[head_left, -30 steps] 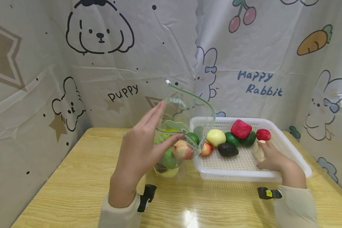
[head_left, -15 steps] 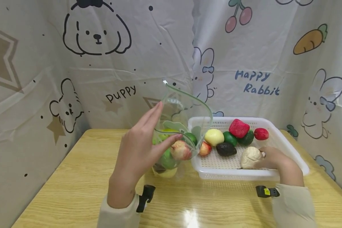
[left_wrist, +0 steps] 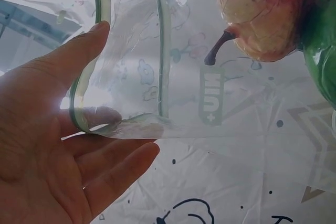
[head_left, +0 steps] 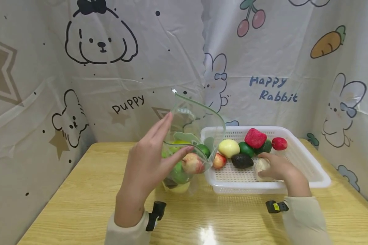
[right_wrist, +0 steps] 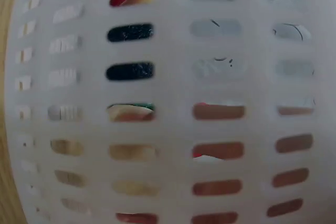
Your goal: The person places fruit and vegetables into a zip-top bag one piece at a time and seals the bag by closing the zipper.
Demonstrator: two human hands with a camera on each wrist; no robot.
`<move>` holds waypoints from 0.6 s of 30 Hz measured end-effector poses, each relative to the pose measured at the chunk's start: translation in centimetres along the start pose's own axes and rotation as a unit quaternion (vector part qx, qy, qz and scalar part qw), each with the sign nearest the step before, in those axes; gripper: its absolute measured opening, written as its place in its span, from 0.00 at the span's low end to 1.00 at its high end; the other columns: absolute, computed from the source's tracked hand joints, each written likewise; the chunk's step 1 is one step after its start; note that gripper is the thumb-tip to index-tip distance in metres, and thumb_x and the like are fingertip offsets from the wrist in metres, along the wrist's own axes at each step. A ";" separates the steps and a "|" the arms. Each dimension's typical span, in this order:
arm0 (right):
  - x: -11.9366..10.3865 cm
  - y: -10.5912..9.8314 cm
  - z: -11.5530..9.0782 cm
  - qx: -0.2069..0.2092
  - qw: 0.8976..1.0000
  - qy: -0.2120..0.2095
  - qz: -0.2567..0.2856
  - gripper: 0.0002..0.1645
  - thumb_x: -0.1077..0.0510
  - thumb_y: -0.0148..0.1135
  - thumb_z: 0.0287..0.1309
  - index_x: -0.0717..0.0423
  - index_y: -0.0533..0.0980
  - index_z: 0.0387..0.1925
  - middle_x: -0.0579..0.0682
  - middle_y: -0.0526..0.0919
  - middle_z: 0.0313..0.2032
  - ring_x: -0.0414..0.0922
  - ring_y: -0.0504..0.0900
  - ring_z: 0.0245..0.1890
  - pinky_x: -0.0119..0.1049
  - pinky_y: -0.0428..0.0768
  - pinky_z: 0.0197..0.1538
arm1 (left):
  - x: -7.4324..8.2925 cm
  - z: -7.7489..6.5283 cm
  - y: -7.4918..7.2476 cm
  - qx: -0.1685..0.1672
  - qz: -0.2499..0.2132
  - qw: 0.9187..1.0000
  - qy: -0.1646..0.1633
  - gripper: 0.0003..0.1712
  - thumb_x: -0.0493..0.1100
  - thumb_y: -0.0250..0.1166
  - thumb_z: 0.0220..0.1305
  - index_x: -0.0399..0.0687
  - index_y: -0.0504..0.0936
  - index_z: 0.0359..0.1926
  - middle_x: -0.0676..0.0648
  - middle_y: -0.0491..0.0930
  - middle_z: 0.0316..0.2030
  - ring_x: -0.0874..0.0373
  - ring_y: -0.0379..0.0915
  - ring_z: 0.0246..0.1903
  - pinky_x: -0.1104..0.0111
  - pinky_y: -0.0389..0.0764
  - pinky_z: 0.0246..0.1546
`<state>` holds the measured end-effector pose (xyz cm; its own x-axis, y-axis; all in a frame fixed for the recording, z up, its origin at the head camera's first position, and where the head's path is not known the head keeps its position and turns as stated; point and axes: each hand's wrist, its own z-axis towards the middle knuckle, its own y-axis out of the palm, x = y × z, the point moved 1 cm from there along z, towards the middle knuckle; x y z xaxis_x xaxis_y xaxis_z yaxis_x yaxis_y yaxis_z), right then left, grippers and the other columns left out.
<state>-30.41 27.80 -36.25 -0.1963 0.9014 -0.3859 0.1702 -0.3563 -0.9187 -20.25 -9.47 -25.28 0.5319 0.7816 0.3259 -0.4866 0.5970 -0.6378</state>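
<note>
My left hand (head_left: 148,153) holds the mouth of a clear zip bag (left_wrist: 210,93) with a green-edged rim. In the left wrist view the thumb overlaps one side of the rim and a fingertip shows through the plastic. Inside the bag are a yellow-red pear (head_left: 192,163), with its brown stem showing in the left wrist view, and several green fruits (head_left: 179,173). Over the white basket (head_left: 320,182), my right hand (head_left: 279,167) grips a cream-coloured, wrinkled round piece (head_left: 261,166), fingers over its top and thumb at the front. The right wrist view shows mostly basket wall.
Left of the cream piece in the basket lie a dark avocado (head_left: 242,161), a pale yellow fruit (head_left: 229,148) and a red-yellow fruit (head_left: 219,161). Behind are green fruits (head_left: 246,149), a red chunky piece (head_left: 255,137) and a smaller red one (head_left: 279,143). A printed curtain (head_left: 119,78) surrounds the wooden table (head_left: 86,190).
My right hand has moved left across the basket, and the cream piece has shifted left with it. The left hand keeps its hold on the bag; the head view has turned slightly.
</note>
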 end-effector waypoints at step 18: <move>-0.5 0.8 0.4 -0.021 1.000 0.023 -0.002 0.54 0.68 0.73 0.46 0.69 0.58 0.73 0.84 0.61 0.64 0.78 0.61 0.63 0.71 0.71 0.58 | -0.2 -0.1 -0.2 -0.002 0.000 1.000 -0.005 0.50 0.62 0.73 0.60 0.47 0.65 0.76 0.47 0.68 0.72 0.47 0.74 0.64 0.52 0.85 0.49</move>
<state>-30.58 27.00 -36.80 -0.1523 0.9133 -0.3776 0.2105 -0.3434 -0.9153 -20.18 -9.76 -25.29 0.5252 0.7836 0.3318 -0.4837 0.5957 -0.6412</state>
